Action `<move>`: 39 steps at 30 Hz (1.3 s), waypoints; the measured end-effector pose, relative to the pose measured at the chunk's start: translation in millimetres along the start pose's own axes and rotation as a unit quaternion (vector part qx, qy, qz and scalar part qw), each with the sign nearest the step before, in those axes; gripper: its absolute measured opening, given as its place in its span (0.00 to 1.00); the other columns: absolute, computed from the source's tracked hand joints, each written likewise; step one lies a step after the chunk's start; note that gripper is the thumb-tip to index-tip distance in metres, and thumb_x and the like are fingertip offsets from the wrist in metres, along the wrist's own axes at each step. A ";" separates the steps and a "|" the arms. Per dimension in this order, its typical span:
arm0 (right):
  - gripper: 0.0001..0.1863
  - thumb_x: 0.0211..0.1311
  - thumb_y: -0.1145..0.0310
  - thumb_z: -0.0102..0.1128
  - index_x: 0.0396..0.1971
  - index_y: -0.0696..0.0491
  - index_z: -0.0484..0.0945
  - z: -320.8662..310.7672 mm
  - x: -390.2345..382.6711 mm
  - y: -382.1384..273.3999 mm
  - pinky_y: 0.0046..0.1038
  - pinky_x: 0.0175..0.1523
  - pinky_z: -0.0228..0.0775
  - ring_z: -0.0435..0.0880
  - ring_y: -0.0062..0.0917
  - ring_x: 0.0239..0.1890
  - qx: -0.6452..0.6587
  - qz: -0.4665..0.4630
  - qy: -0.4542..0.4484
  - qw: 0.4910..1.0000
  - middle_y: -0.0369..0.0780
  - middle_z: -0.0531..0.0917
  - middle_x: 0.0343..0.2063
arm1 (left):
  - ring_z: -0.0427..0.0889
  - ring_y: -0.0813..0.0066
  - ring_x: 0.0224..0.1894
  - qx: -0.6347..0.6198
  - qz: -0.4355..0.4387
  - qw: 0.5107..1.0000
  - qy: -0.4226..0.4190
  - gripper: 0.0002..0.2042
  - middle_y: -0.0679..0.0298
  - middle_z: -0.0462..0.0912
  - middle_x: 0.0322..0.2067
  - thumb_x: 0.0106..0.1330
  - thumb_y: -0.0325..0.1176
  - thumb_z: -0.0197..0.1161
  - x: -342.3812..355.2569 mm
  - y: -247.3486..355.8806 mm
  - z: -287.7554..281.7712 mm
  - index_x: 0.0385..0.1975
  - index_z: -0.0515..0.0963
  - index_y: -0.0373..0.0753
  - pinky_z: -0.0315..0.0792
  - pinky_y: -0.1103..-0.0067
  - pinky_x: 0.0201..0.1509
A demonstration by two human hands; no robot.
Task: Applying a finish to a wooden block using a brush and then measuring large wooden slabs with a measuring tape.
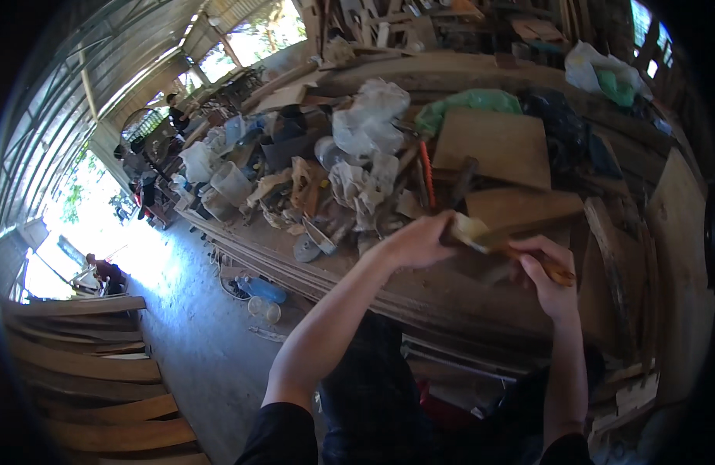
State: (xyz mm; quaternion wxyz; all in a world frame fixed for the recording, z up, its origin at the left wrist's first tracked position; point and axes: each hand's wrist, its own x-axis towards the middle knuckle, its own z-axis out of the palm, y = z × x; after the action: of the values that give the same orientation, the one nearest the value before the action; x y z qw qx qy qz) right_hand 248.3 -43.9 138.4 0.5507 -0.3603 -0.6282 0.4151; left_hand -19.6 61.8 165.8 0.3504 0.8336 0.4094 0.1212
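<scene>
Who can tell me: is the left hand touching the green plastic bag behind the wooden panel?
No, the left hand is at a brush-like tool, apart from the green plastic bag.

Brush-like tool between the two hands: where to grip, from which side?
Probably the brown handle of the brush-like tool, coming from the person's right, as the right hand does. The handle is slim and slants down to the right; the pale head points toward the left hand.
</scene>
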 end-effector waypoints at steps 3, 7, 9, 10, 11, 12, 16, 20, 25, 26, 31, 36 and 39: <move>0.08 0.69 0.74 0.59 0.40 0.60 0.85 -17.1 -1.1 -3.0 0.20 0.33 0.77 0.83 0.17 0.28 -0.008 0.060 0.018 0.998 0.40 0.86 0.30 | 0.88 0.61 0.26 0.031 0.053 0.997 0.043 0.33 0.49 0.88 0.35 0.64 0.52 0.73 -0.7 -19.5 3.8 0.59 0.73 0.32 0.81 0.67 0.38; 0.08 0.68 0.74 0.58 0.34 0.61 0.84 -41.4 -2.1 -1.2 0.19 0.30 0.75 0.82 0.17 0.24 -0.082 0.075 0.039 0.993 0.39 0.84 0.25 | 0.86 0.65 0.22 -0.010 0.053 0.998 0.039 0.34 0.51 0.87 0.32 0.63 0.56 0.73 -4.2 -11.1 -2.2 0.55 0.76 0.32 0.81 0.69 0.36; 0.09 0.68 0.74 0.56 0.30 0.61 0.83 -53.2 -4.2 1.1 0.19 0.27 0.71 0.80 0.16 0.21 -0.139 0.114 0.058 0.982 0.37 0.81 0.19 | 0.88 0.54 0.45 -0.005 -0.022 1.000 -0.003 0.34 0.48 0.87 0.44 0.62 0.58 0.74 -6.6 7.5 -7.1 0.55 0.78 0.32 0.78 0.65 0.54; 0.11 0.69 0.72 0.56 0.28 0.61 0.83 -54.1 -3.3 -0.2 0.18 0.26 0.67 0.78 0.15 0.19 -0.144 0.120 0.066 0.980 0.36 0.80 0.17 | 0.88 0.54 0.45 -0.007 -0.024 1.000 -0.002 0.34 0.48 0.87 0.44 0.62 0.58 0.74 -6.3 6.6 -7.2 0.55 0.78 0.32 0.78 0.65 0.54; 0.11 0.69 0.72 0.56 0.28 0.61 0.83 -52.6 -3.4 -3.0 0.18 0.26 0.67 0.78 0.15 0.19 -0.145 0.122 0.064 0.980 0.36 0.80 0.17 | 0.88 0.54 0.45 0.031 -0.007 0.999 0.017 0.35 0.48 0.88 0.43 0.61 0.59 0.74 -5.2 6.4 -6.2 0.54 0.78 0.32 0.78 0.65 0.54; 0.11 0.69 0.72 0.56 0.28 0.61 0.83 -48.3 -4.0 -7.3 0.17 0.26 0.67 0.78 0.15 0.19 -0.158 0.110 0.080 0.978 0.36 0.80 0.17 | 0.88 0.53 0.45 0.069 0.011 0.997 0.036 0.36 0.48 0.88 0.43 0.60 0.61 0.74 -4.3 6.5 -4.3 0.54 0.79 0.32 0.78 0.64 0.55; 0.11 0.74 0.69 0.57 0.36 0.60 0.85 -20.6 -3.6 -20.3 0.16 0.28 0.67 0.81 0.14 0.24 -0.098 0.025 0.100 0.990 0.37 0.84 0.23 | 0.88 0.52 0.46 0.089 0.035 0.994 0.059 0.36 0.49 0.88 0.41 0.58 0.60 0.76 -1.2 9.2 0.5 0.52 0.81 0.32 0.78 0.64 0.55; 0.11 0.75 0.68 0.58 0.45 0.58 0.86 -9.1 -2.8 -21.0 0.16 0.29 0.69 0.85 0.16 0.27 -0.042 0.009 0.065 0.997 0.39 0.87 0.29 | 0.86 0.50 0.50 0.091 0.060 0.991 0.078 0.36 0.51 0.89 0.42 0.55 0.61 0.75 -0.7 11.8 3.6 0.55 0.82 0.39 0.78 0.62 0.57; 0.11 0.74 0.68 0.59 0.35 0.58 0.86 -19.5 -2.4 -10.2 0.16 0.29 0.69 0.82 0.15 0.23 -0.129 0.010 0.061 0.990 0.37 0.85 0.23 | 0.88 0.52 0.44 0.100 0.078 0.988 0.093 0.33 0.50 0.88 0.38 0.56 0.59 0.77 -0.4 10.0 2.0 0.48 0.83 0.33 0.78 0.65 0.52; 0.11 0.74 0.68 0.59 0.35 0.58 0.86 -23.8 -3.0 -7.8 0.16 0.29 0.69 0.82 0.15 0.23 -0.131 0.010 0.062 0.989 0.37 0.85 0.23 | 0.88 0.53 0.43 0.098 0.063 0.989 0.086 0.33 0.50 0.88 0.37 0.56 0.59 0.77 -0.2 11.8 2.0 0.48 0.83 0.32 0.78 0.66 0.51; 0.16 0.76 0.67 0.60 0.26 0.59 0.83 -38.7 -3.3 -6.0 0.18 0.26 0.69 0.79 0.14 0.20 -0.251 0.124 0.104 0.954 0.37 0.83 0.20 | 0.86 0.49 0.49 0.094 0.026 0.993 0.070 0.38 0.49 0.89 0.42 0.54 0.64 0.75 0.8 8.3 3.7 0.54 0.83 0.35 0.77 0.63 0.58; 0.14 0.76 0.64 0.61 0.36 0.59 0.85 -12.0 -2.1 -18.8 0.18 0.29 0.72 0.81 0.15 0.23 -0.124 0.040 0.103 0.986 0.37 0.84 0.22 | 0.89 0.54 0.42 0.106 0.059 0.987 0.109 0.33 0.51 0.89 0.37 0.57 0.57 0.77 0.5 6.7 6.1 0.51 0.83 0.33 0.79 0.66 0.48; 0.13 0.76 0.65 0.61 0.48 0.59 0.85 1.2 -5.4 -24.2 0.18 0.34 0.77 0.84 0.16 0.28 -0.079 0.004 0.061 0.995 0.38 0.85 0.27 | 0.85 0.50 0.53 0.087 0.026 0.994 0.065 0.36 0.50 0.88 0.47 0.55 0.61 0.75 2.1 16.4 2.3 0.57 0.82 0.39 0.77 0.62 0.60</move>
State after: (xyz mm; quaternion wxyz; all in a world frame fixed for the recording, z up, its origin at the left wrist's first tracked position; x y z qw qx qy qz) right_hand 247.9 -58.5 158.4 0.5565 -0.4296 -0.6227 0.3434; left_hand -7.3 55.4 175.1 0.2458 0.8618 0.4186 0.1474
